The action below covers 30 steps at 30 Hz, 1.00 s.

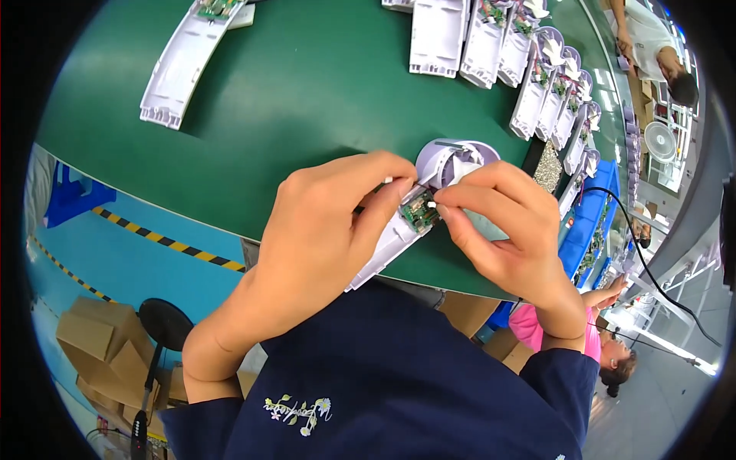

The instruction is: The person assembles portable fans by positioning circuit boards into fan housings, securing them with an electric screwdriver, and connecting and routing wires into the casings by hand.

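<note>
A pale lilac plastic housing (383, 249) with a round end (483, 150) lies at the table's near edge, open side up. Inside its handle part sits a small green circuit board (418, 213). My left hand (322, 218) comes over the housing from the left, thumb and forefinger pinching a thin wire with a white plug (389, 180). From the right, my right hand (521, 234) pinches a small white connector (432, 205) at the board's edge. Whether the connector is seated in the board cannot be seen. White material (463, 166) shows inside the round end.
Another open housing (180, 73) lies at the far left of the green table (307, 92). Several similar housings (437, 38) line the far right, beside a blue bin (590, 222). A black cable (640, 253) hangs at right. A person in pink (529, 326) sits nearby.
</note>
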Motion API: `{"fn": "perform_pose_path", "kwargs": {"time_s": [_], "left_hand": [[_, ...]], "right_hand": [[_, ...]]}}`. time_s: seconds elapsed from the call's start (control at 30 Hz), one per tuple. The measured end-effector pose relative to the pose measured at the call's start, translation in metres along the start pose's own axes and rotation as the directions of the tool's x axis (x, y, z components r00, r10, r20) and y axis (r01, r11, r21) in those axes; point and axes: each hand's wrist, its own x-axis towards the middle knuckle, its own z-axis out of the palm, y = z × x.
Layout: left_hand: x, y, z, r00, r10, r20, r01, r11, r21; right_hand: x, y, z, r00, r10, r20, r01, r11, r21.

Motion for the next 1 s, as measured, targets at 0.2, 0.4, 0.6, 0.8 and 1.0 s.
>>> {"fn": "perform_pose_path", "kwargs": {"time_s": [0.2,0.4,0.6,0.8,1.0], "left_hand": [[-0.008,0.024,0.012,0.995,-0.070,-0.075,0.082,0.981,0.175],[-0.001,0.005,0.013,0.992,0.097,-0.077,-0.079,0.975,0.209],[0.017,0.003,-0.009,0.963,0.262,0.067,-0.267,0.884,0.383],[-0.001,0.006,-0.008,0.955,0.274,0.112,-0.292,0.810,0.509],[0.007,-0.006,-0.012,0.922,0.374,0.101,-0.379,0.821,0.427]], "right_hand": [[0.007,-0.002,-0.001,0.995,-0.096,0.036,0.100,0.982,-0.159],[0.009,-0.003,-0.004,0.987,-0.133,0.088,0.151,0.960,-0.237],[0.014,-0.003,-0.005,0.981,-0.154,0.118,0.184,0.929,-0.320],[0.021,-0.012,-0.009,0.990,-0.038,0.134,0.074,0.958,-0.276],[0.037,-0.014,-0.015,0.960,-0.056,0.276,0.156,0.922,-0.356]]}}
